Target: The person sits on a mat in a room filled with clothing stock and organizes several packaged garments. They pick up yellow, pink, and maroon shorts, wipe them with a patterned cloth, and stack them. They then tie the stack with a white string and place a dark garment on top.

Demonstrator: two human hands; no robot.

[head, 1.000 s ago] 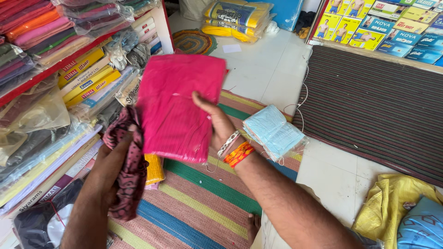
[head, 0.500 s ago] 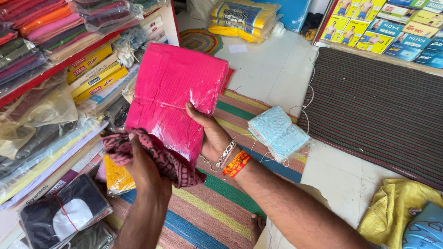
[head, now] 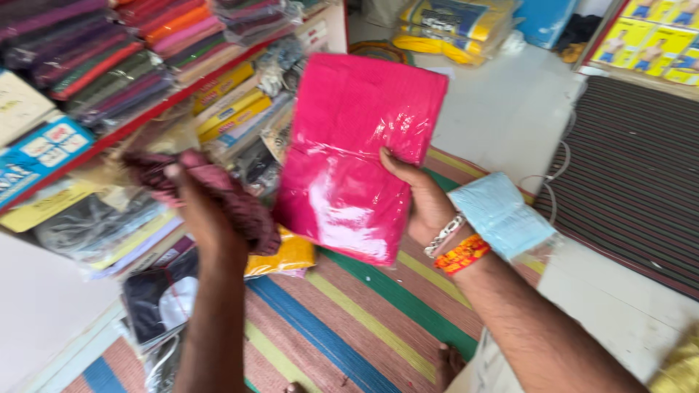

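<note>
Head view: shop floor beside stacked shelves (head: pixel 109 80).
Right hand (head: pixel 426 207): fingers pinching pink wrapped packet (head: pixel 349 156), held upright above striped mat (head: pixel 342 320).
Left hand (head: pixel 200 211): fingers closed around maroon cloth (head: pixel 218 193).
Advice: support the slippery packet's lower edge.

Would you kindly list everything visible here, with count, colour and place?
Plastic-wrapped cloth packet: one, pink, centre, held up.
Crumpled cloth: one, maroon, left of centre.
Yellow packet: one, on the mat.
Light blue packet: one, right of the wrist.
Striped mat: one, multicoloured, on the floor.
Folded fabrics: many, mixed colours, on the shelf, upper left.
Bangles: white and orange, right wrist.
Left hand: grips the crumpled cloth.
Right hand: holds the pink packet.
</note>
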